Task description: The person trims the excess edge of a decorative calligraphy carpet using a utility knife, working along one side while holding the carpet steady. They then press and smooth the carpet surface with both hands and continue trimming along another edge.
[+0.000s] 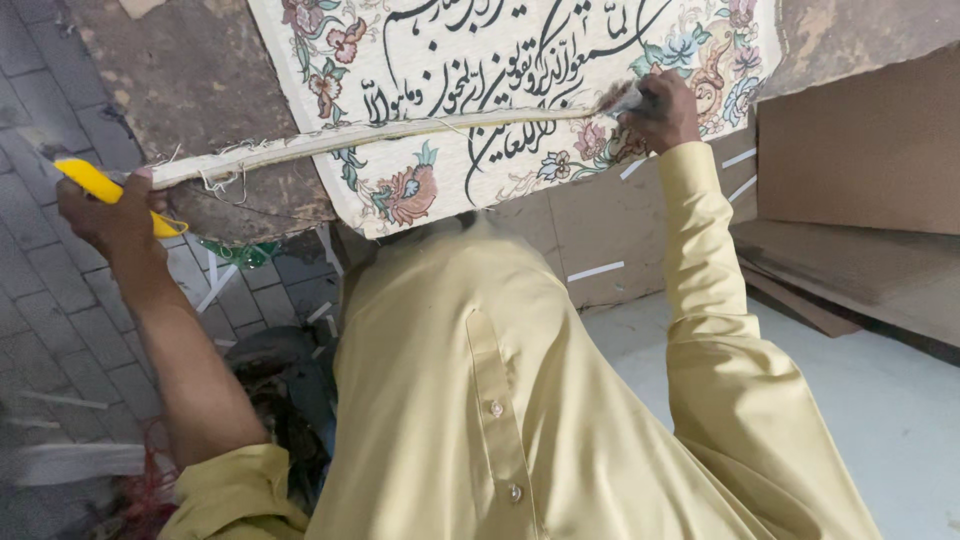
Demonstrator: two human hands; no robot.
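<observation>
Tapestry (520, 90) with flowers and black script hangs before the person; its cut edge strip (370, 135) runs nearly level between both hands. Left hand (110, 215) grips a yellow knife (100, 185) and the strip's end; right hand (665, 105) pinches the far end.

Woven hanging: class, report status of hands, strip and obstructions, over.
Left hand grips yellow cutter and strip end. Right hand pinches strip against woven hanging. Strip taut between hands. Nothing blocking.
</observation>
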